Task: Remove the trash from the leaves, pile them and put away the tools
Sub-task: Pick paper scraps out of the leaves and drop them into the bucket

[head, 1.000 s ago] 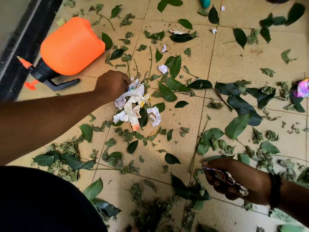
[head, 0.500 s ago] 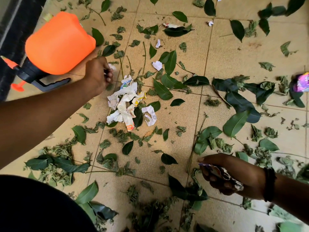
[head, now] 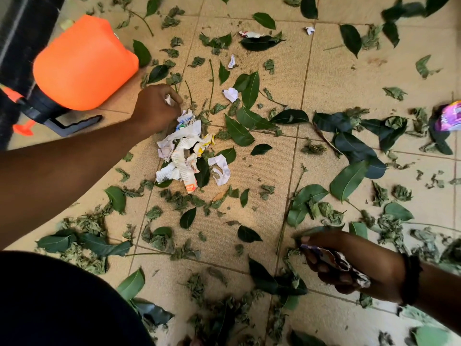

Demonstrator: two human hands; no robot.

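Green leaves (head: 239, 132) and dried crumpled leaves lie scattered over the beige tiled floor. A heap of crumpled paper scraps (head: 184, 151) sits in the middle. My left hand (head: 156, 106) hovers at the heap's upper left edge and pinches a small white paper scrap (head: 168, 99). My right hand (head: 349, 263), at the lower right, grips a crumpled printed wrapper (head: 336, 262). Loose white scraps lie further out: one (head: 230, 94) right of my left hand, one (head: 232, 61) above it, and one (head: 250, 34) on a dark leaf.
An orange pressure sprayer (head: 82, 63) with a black handle lies on its side at the upper left, beside a dark wall edge. A purple wrapper (head: 447, 116) rests at the right edge. A small white scrap (head: 309, 30) lies at the top.
My left hand went from the paper heap towards the sprayer, took a small white scrap, and came back to the heap's edge. My right hand keeps gripping its wrapper.
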